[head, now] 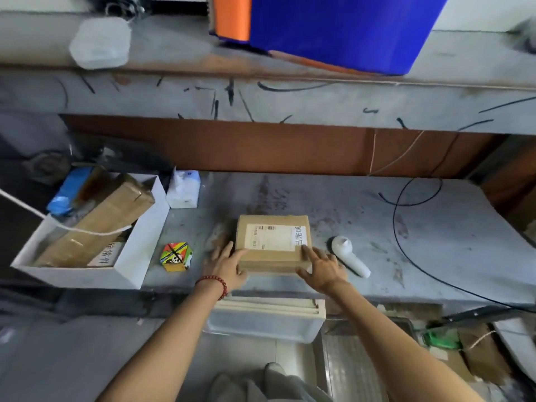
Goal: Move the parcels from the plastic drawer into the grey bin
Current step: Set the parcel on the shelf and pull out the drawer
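Observation:
A brown cardboard parcel (272, 242) with a white shipping label lies flat on the grey table, near its front edge. My left hand (229, 266) rests on its near left corner with straight fingers. My right hand (322, 265) touches its near right corner, fingers spread, index finger on the label. At the left stands the pale grey bin (139, 250), which holds a long brown parcel (101, 221) and a blue parcel (68, 190). The translucent plastic drawer (264, 323) sits below the table's front edge, under my wrists; its inside is hidden.
A colourful small box (175, 256) lies between the bin and the parcel. A white handheld device (351, 256) lies right of my right hand. A tissue pack (184, 190) stands behind the bin. A black cable (406, 227) loops across the table's right side.

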The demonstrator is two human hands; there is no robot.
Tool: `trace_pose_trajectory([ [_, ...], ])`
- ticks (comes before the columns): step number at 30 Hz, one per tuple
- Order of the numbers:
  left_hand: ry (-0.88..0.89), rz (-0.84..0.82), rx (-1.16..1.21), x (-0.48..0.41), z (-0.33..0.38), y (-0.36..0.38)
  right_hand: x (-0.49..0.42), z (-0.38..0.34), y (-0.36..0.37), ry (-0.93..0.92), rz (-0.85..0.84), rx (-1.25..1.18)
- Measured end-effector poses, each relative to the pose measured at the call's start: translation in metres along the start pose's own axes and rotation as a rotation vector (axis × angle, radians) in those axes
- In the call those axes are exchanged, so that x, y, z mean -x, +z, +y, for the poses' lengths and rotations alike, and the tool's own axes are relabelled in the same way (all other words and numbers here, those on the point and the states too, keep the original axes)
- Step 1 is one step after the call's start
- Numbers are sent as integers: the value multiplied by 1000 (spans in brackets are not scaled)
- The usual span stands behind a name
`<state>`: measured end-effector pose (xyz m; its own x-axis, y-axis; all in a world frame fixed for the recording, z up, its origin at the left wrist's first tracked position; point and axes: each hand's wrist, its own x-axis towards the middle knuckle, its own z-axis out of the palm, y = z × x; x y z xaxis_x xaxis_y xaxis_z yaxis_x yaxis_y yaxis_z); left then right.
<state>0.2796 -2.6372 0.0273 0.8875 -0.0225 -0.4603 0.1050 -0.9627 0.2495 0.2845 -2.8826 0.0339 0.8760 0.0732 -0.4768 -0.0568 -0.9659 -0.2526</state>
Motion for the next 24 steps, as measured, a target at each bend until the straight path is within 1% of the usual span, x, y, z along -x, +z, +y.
trace_pose_trajectory([
  [2, -12, 25, -55, 10, 2, -5, 7, 0, -1, 0, 50, 6],
  [5, 11, 171, -91, 27, 2, -4, 20, -4, 2, -7, 101, 22],
  [7, 27, 226, -98, 37, -4, 2, 28, -8, 7, 1, 115, 32],
  [11, 48, 204, -122, 50, -22, 11, 42, -14, 15, 53, 165, 29],
  [15, 93, 121, -131, 63, -46, 22, 62, -26, 38, 129, 148, -13],
  [19, 164, 83, -178, 76, -81, 36, 84, -49, 81, 193, 59, -37],
  [22, 141, 51, -185, 86, -106, 45, 96, -64, 104, 176, -6, -32],
  [24, 131, 63, -162, 91, -121, 55, 98, -68, 119, 156, -18, -18],
])
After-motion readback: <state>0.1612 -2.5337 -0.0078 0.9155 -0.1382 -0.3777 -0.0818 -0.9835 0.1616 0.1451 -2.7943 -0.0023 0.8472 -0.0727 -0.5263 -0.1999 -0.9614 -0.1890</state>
